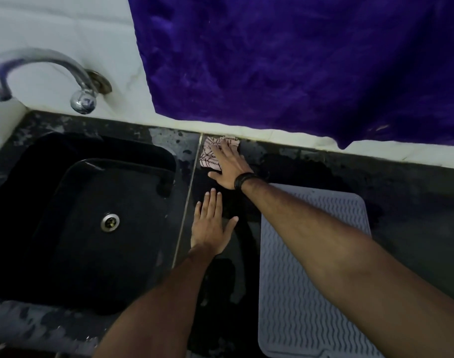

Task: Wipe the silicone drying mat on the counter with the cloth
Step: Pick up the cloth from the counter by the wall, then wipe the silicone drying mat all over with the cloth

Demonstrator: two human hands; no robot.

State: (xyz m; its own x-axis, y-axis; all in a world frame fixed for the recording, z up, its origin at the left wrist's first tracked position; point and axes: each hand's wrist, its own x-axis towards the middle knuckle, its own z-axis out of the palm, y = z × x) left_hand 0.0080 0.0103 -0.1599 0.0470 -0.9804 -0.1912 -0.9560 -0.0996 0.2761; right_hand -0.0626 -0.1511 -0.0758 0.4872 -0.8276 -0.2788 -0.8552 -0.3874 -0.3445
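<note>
No legible text or labels anywhere (mat, tap, cloth alike).

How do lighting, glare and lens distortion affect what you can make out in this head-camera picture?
Head view: dim light leaves the sink nearly black; glare glints on the tap; wide-angle bending curves the counter's back edge; the mat ridges stay readable, as does the cloth under the right hand.

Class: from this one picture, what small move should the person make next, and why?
Probably close the right hand on the pink checked cloth and carry it to the grey ribbed silicone mat: the hand lies flat on the cloth by the wall, off the mat.
</note>
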